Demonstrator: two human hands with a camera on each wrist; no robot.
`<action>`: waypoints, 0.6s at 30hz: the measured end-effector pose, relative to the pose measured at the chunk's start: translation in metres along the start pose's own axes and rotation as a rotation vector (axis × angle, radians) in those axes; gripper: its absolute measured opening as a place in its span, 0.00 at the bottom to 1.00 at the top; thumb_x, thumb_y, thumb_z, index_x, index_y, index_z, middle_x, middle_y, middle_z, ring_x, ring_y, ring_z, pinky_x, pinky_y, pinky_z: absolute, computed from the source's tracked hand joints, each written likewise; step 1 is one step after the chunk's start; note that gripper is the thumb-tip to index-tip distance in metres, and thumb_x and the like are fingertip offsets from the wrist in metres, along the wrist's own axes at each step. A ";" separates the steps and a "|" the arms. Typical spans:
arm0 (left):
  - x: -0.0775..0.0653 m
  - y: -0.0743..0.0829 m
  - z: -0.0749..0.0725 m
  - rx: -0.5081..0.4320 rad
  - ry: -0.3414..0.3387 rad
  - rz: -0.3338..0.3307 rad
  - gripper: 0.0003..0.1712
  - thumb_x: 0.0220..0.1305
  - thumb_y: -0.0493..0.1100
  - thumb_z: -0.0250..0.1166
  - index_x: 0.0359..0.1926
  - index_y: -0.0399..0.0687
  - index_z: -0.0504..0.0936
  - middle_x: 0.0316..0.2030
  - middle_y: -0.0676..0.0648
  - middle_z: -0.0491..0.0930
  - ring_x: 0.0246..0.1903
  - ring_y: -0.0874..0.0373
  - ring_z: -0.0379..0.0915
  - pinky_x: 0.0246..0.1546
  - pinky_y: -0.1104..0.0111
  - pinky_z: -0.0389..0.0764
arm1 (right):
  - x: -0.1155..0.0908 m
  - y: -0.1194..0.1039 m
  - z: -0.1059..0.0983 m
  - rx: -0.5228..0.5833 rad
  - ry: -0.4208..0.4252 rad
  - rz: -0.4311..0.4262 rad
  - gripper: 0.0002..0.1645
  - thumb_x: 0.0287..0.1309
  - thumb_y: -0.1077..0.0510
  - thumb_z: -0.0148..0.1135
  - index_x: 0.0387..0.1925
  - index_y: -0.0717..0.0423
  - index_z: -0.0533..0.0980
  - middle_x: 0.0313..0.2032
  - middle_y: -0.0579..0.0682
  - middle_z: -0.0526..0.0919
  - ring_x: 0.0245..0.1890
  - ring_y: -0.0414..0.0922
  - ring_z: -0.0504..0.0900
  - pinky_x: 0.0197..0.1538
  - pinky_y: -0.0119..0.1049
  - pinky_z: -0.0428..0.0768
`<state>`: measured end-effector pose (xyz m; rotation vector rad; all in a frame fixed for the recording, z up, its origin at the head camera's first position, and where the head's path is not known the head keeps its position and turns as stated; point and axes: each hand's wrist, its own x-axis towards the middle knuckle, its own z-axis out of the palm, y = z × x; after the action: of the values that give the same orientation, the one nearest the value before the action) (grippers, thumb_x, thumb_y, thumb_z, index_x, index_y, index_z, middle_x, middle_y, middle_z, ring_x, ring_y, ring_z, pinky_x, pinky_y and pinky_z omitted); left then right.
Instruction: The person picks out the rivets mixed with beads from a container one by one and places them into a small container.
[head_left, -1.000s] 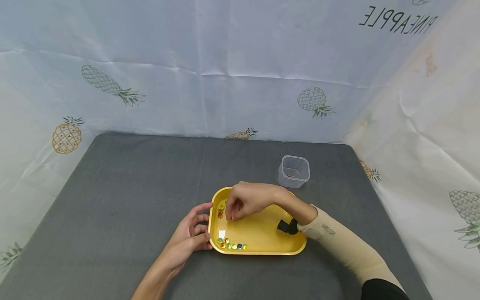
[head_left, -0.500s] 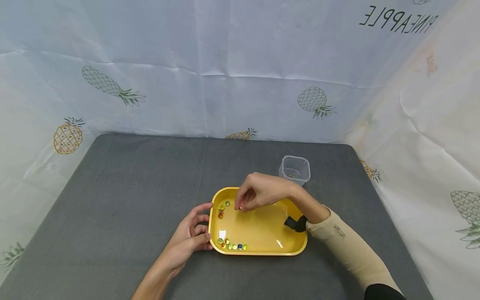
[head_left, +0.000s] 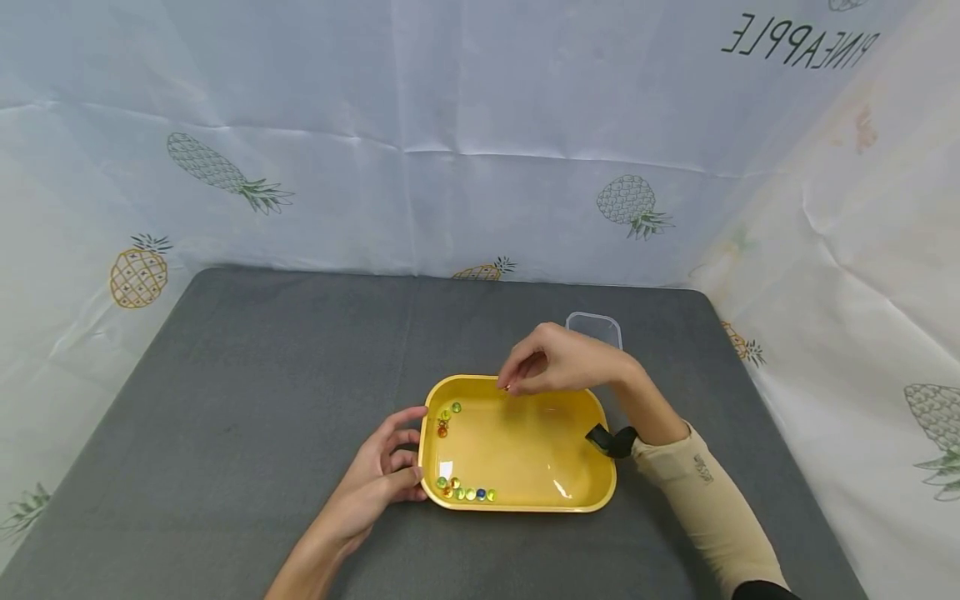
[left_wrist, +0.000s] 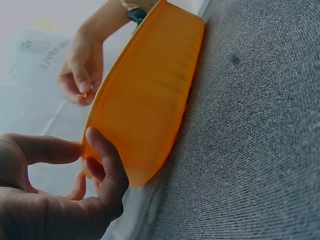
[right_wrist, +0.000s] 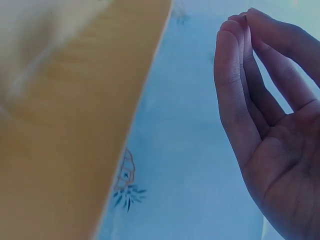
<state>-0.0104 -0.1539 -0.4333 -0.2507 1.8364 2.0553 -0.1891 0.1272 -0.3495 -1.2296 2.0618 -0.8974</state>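
Observation:
A yellow tray (head_left: 525, 450) lies on the table, with several glass marbles (head_left: 470, 494) along its near edge. More marbles (head_left: 442, 432) sit at its left end, amber and green. My left hand (head_left: 375, 479) holds the tray's left end, fingers and thumb bent against its rim and outer wall, as the left wrist view shows. Above the tray's far rim, my right hand (head_left: 566, 358) pinches a small shiny gold-coloured piece (left_wrist: 82, 95) between its fingertips; its exact kind is too small to tell. Behind that hand stands a clear plastic container (head_left: 595, 327), mostly hidden.
A grey cloth-covered table (head_left: 285, 375) lies under everything. A pale curtain (head_left: 420, 100) printed with pineapples closes off its back and sides. The container is just beyond the tray's far right corner.
My right hand has risen from the tray's left end and moved right and away, toward the container, carrying the small piece. My left hand has stayed on the tray.

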 end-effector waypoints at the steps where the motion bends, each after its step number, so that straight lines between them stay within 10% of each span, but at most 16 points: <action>1: 0.000 0.000 0.000 0.000 -0.001 0.001 0.45 0.65 0.25 0.63 0.80 0.55 0.64 0.61 0.36 0.70 0.42 0.53 0.79 0.39 0.64 0.89 | -0.002 0.001 -0.002 0.003 0.008 -0.003 0.09 0.68 0.62 0.73 0.48 0.55 0.90 0.44 0.53 0.94 0.41 0.44 0.92 0.51 0.35 0.91; 7: 0.000 -0.001 0.000 -0.003 -0.004 0.004 0.45 0.65 0.25 0.63 0.80 0.54 0.64 0.62 0.36 0.70 0.42 0.53 0.79 0.39 0.64 0.89 | -0.015 0.006 -0.011 0.020 0.062 0.007 0.11 0.69 0.61 0.72 0.50 0.62 0.89 0.45 0.61 0.93 0.42 0.58 0.91 0.51 0.34 0.91; 18: -0.001 -0.003 -0.002 0.007 -0.033 0.029 0.45 0.65 0.26 0.63 0.80 0.52 0.63 0.62 0.34 0.71 0.41 0.55 0.80 0.39 0.65 0.89 | -0.038 0.017 -0.025 0.056 0.223 0.078 0.10 0.68 0.64 0.72 0.49 0.55 0.90 0.45 0.55 0.93 0.39 0.42 0.91 0.48 0.36 0.92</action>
<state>-0.0090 -0.1553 -0.4356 -0.1882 1.8382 2.0600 -0.2009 0.1739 -0.3424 -1.0524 2.2238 -1.0900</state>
